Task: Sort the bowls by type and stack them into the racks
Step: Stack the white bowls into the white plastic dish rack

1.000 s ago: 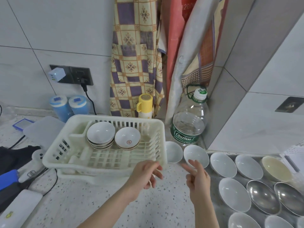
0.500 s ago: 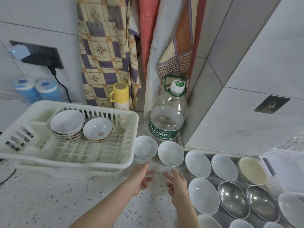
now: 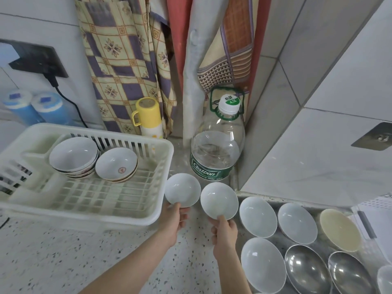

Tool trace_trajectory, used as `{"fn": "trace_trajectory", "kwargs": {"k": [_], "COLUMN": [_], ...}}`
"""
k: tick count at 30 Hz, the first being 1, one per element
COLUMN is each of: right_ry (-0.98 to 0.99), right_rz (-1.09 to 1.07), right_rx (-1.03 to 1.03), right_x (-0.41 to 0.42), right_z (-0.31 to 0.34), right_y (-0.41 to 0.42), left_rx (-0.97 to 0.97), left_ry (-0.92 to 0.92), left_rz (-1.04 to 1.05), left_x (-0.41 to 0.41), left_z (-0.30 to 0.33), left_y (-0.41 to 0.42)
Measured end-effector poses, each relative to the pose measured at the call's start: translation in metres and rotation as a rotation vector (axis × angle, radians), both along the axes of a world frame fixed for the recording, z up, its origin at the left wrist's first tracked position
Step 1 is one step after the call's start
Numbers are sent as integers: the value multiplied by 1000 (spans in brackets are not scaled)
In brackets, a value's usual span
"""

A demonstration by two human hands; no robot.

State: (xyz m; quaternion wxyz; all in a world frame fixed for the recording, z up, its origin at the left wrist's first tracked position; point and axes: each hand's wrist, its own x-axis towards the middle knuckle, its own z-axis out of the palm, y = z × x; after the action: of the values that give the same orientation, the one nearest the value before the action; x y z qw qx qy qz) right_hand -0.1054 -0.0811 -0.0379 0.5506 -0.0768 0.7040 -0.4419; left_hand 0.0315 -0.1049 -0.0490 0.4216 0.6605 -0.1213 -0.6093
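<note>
My left hand grips the near rim of a small white bowl just right of the rack. My right hand pinches the near rim of a second white bowl beside it. The white plastic dish rack on the left holds a stack of white bowls and a bowl with a red mark on another stack. To the right lie more white bowls, a cream bowl and two steel bowls.
A large clear water bottle stands behind the two held bowls, a yellow flask left of it. Hanging aprons cover the corner. The tiled wall juts out at right. Speckled counter lies in front.
The view shifted right and closer. Both hands, empty and apart before, reached forward and each took hold of a white bowl's rim.
</note>
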Motion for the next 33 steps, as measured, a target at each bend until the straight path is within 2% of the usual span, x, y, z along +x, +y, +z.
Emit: {"fn": "trace_trajectory", "kwargs": {"k": [7,13,24,33], "right_ry": [-12,32,90,113], "right_rz": [-64,-108,-108,-61], "right_rx": [-64,-193,-412,-547], "right_x": [-2,-3,25,76], "right_z": [18,53,121,168], "right_y": [21,47,82,75], "left_rx": [-64,-166,-312,-423], "left_ry": [-100,-208,-237,-193], "left_rz": [-43,-197,-467,-412], "left_x": [5,10,37,116], "left_z": [7,22,71,118], "left_y": [19,54,112,103]}}
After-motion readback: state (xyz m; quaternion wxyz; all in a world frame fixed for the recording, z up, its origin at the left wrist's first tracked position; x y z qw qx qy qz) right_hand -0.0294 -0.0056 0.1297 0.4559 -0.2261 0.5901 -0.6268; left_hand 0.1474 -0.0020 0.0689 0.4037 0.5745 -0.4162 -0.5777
